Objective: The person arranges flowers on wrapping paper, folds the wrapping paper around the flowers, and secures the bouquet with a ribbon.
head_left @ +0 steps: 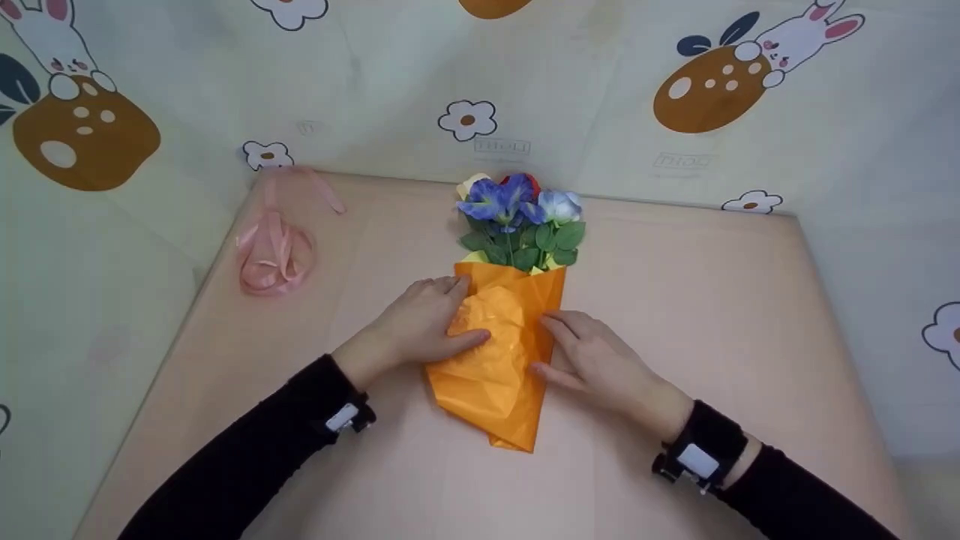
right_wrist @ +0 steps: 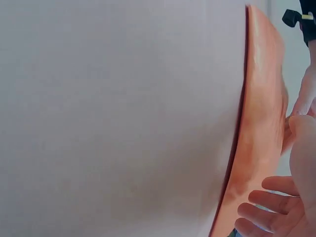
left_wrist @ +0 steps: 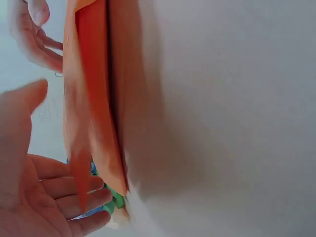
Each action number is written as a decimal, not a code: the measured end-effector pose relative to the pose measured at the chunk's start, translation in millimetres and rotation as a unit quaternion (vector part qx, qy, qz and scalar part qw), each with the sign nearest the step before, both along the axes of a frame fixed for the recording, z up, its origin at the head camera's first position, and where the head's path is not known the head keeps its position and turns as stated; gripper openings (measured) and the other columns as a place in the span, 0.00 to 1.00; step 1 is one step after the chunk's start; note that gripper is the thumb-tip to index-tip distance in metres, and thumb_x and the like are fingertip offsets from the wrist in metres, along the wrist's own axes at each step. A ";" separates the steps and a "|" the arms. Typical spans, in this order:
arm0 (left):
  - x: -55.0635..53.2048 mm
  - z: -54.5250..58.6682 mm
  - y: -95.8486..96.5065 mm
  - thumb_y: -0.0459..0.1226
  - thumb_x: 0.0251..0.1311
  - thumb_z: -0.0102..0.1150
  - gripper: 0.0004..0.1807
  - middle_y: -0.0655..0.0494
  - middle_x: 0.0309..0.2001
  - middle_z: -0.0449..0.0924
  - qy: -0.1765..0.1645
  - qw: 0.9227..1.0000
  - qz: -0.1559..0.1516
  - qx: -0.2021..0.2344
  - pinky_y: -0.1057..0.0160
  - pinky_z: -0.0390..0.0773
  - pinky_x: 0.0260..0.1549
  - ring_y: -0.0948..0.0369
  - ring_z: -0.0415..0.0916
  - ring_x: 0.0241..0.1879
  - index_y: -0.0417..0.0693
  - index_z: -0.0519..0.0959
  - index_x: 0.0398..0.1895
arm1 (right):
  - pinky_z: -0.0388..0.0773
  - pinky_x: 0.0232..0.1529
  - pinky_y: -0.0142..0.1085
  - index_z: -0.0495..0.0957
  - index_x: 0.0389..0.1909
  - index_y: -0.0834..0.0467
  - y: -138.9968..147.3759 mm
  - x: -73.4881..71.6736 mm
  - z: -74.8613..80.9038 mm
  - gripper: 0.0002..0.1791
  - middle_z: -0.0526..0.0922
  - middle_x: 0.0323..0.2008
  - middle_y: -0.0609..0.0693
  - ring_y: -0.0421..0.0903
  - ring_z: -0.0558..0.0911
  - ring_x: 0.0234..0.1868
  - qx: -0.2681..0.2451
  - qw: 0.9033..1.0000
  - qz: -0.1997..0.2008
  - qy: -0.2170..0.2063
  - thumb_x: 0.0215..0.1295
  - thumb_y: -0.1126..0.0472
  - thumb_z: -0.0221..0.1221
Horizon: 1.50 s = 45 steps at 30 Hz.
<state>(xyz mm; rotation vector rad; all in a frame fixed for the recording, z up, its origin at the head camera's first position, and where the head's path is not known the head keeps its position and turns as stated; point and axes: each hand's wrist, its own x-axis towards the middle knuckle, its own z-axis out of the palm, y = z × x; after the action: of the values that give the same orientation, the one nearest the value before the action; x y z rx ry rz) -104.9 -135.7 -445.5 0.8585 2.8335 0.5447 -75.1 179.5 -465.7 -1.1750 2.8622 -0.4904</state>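
A bouquet of artificial-looking flowers (head_left: 495, 202), blue, pale blue, cream and red with green leaves, lies in orange wrapping paper (head_left: 499, 390) at the table's middle. Blooms point to the far edge, and the paper narrows toward the near side. My left hand (head_left: 420, 319) rests along the paper's left side, thumb spread over its front; in the left wrist view its extended fingers (left_wrist: 81, 202) meet a loose paper flap. On the other side, my right hand (head_left: 604, 360) touches the right edge with fingers extended. The right wrist view shows those fingers (right_wrist: 264, 210) spread beside the paper. Stems are hidden inside.
A loosely coiled pink ribbon (head_left: 276, 259) lies at the table's far left, one tail reaching toward the back edge. The pale pink tabletop (head_left: 697, 285) is bordered by a printed cloth backdrop (head_left: 570, 97) with rabbits and flowers.
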 end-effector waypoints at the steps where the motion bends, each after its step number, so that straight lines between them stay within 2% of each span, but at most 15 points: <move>1: -0.4 0.5 0.0 0.62 0.75 0.60 0.45 0.32 0.62 0.83 0.016 1.000 0.002 0.014 0.40 0.75 0.69 0.37 0.81 0.62 0.29 0.74 0.72 | 0.76 0.72 0.54 0.74 0.75 0.67 1.2 -1.8 1.0 0.41 0.78 0.70 0.64 0.61 0.79 0.70 -0.003 1.000 -0.002 0.004 0.80 0.36 0.61; 3: -1.2 2.2 -0.8 0.59 0.77 0.60 0.37 0.37 0.53 0.88 0.043 0.998 0.009 0.034 0.42 0.79 0.62 0.40 0.83 0.55 0.31 0.80 0.63 | 0.76 0.72 0.54 0.75 0.74 0.67 4.0 -5.1 2.6 0.40 0.78 0.69 0.63 0.60 0.80 0.69 -0.010 1.000 -0.006 0.011 0.80 0.37 0.61; 5: -2.4 4.2 -2.7 0.58 0.79 0.58 0.33 0.39 0.48 0.89 0.061 0.997 0.024 0.046 0.43 0.80 0.59 0.41 0.82 0.51 0.33 0.83 0.58 | 0.77 0.72 0.53 0.75 0.73 0.67 6.9 -8.1 4.1 0.39 0.79 0.68 0.63 0.59 0.80 0.68 -0.013 1.000 -0.011 0.017 0.80 0.37 0.61; 8: -4.1 8.0 -6.7 0.57 0.81 0.55 0.33 0.37 0.50 0.89 0.064 0.995 0.049 0.052 0.43 0.78 0.61 0.40 0.81 0.53 0.32 0.84 0.57 | 0.76 0.72 0.54 0.75 0.73 0.68 11.5 -12.0 4.7 0.39 0.79 0.68 0.64 0.60 0.80 0.68 -0.017 0.999 -0.020 0.023 0.80 0.39 0.63; 10: -4.8 10.2 -9.6 0.57 0.82 0.54 0.35 0.36 0.55 0.88 0.058 0.995 0.061 0.050 0.42 0.77 0.65 0.39 0.81 0.57 0.31 0.84 0.61 | 0.75 0.73 0.55 0.74 0.74 0.69 14.7 -13.6 4.4 0.40 0.78 0.69 0.65 0.61 0.79 0.69 -0.016 0.999 -0.028 0.020 0.79 0.40 0.64; 15: -4.2 11.9 -14.1 0.58 0.82 0.53 0.36 0.36 0.59 0.86 0.043 0.995 0.072 0.048 0.40 0.73 0.69 0.39 0.79 0.62 0.32 0.83 0.64 | 0.74 0.74 0.56 0.72 0.75 0.69 20.3 -12.6 1.4 0.41 0.76 0.70 0.66 0.63 0.78 0.70 -0.015 0.999 -0.038 0.012 0.78 0.40 0.65; 19: -0.4 4.5 -14.4 0.58 0.80 0.57 0.36 0.35 0.63 0.81 0.078 0.996 0.040 0.017 0.39 0.72 0.69 0.39 0.76 0.64 0.32 0.80 0.65 | 0.71 0.76 0.55 0.69 0.79 0.67 18.3 -7.9 -3.6 0.42 0.73 0.74 0.65 0.62 0.75 0.74 -0.016 1.000 -0.008 0.017 0.79 0.40 0.64; 22: 6.3 -3.3 -10.1 0.54 0.79 0.61 0.35 0.34 0.70 0.75 0.122 0.992 -0.008 -0.020 0.39 0.70 0.72 0.39 0.71 0.70 0.31 0.75 0.71 | 0.68 0.78 0.55 0.65 0.82 0.64 13.8 -2.4 -8.5 0.44 0.67 0.80 0.64 0.61 0.69 0.79 -0.006 1.000 0.024 0.013 0.80 0.39 0.62; 25: 15.4 -9.7 -0.4 0.51 0.81 0.61 0.37 0.34 0.79 0.67 0.138 0.987 -0.068 -0.049 0.39 0.64 0.78 0.39 0.64 0.79 0.32 0.69 0.78 | 0.66 0.79 0.56 0.62 0.85 0.62 8.7 3.0 -13.5 0.45 0.60 0.84 0.62 0.60 0.64 0.83 0.013 0.999 0.044 0.004 0.81 0.36 0.59; 28: 24.6 -15.2 10.3 0.53 0.83 0.57 0.40 0.37 0.84 0.59 0.110 0.984 -0.119 -0.073 0.42 0.59 0.81 0.42 0.56 0.84 0.33 0.63 0.83 | 0.66 0.79 0.56 0.61 0.86 0.61 3.7 5.9 -18.1 0.46 0.57 0.86 0.61 0.59 0.61 0.85 0.028 0.998 0.054 -0.005 0.82 0.35 0.57; 31: 31.1 -22.3 16.8 0.59 0.83 0.51 0.47 0.38 0.87 0.51 0.065 0.982 -0.145 -0.100 0.45 0.55 0.82 0.43 0.48 0.87 0.34 0.56 0.87 | 0.67 0.78 0.56 0.60 0.86 0.62 1.3 7.1 -21.4 0.45 0.56 0.86 0.61 0.58 0.60 0.85 0.041 0.997 0.058 -0.011 0.83 0.35 0.55; 34: 35.3 -28.6 17.4 0.65 0.81 0.48 0.53 0.38 0.89 0.42 0.006 0.983 -0.146 -0.112 0.45 0.51 0.83 0.43 0.41 0.88 0.34 0.49 0.88 | 0.67 0.78 0.56 0.60 0.85 0.64 1.8 8.0 -23.1 0.45 0.57 0.86 0.62 0.59 0.59 0.85 0.049 0.997 0.064 -0.015 0.84 0.37 0.55; 37: 37.8 -33.4 15.2 0.70 0.77 0.48 0.59 0.37 0.89 0.36 -0.036 0.983 -0.144 -0.112 0.45 0.47 0.84 0.43 0.36 0.88 0.34 0.45 0.88 | 0.65 0.79 0.57 0.58 0.85 0.66 3.1 8.3 -24.9 0.45 0.57 0.86 0.63 0.60 0.59 0.85 0.056 0.996 0.071 -0.019 0.85 0.37 0.53; 40: 39.0 -34.9 14.1 0.76 0.70 0.50 0.66 0.36 0.89 0.32 -0.054 0.981 -0.142 -0.118 0.47 0.43 0.85 0.44 0.32 0.88 0.34 0.42 0.89 | 0.63 0.80 0.57 0.57 0.85 0.66 3.9 8.3 -25.4 0.45 0.55 0.86 0.62 0.61 0.57 0.86 0.064 0.995 0.073 -0.026 0.85 0.37 0.52; 45: 39.1 -34.7 15.4 0.79 0.65 0.51 0.71 0.38 0.89 0.29 -0.069 0.979 -0.138 -0.136 0.48 0.39 0.85 0.45 0.29 0.88 0.36 0.39 0.89 | 0.60 0.82 0.57 0.54 0.86 0.66 3.7 8.2 -25.0 0.47 0.52 0.87 0.62 0.60 0.53 0.87 0.085 0.993 0.074 -0.040 0.85 0.36 0.51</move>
<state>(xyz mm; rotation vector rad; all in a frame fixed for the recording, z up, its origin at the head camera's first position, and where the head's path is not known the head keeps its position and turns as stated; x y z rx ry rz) -65.8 -120.3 -480.2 1.0856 2.5254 0.1661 -66.9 183.3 -490.7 -1.2928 2.6616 -0.2773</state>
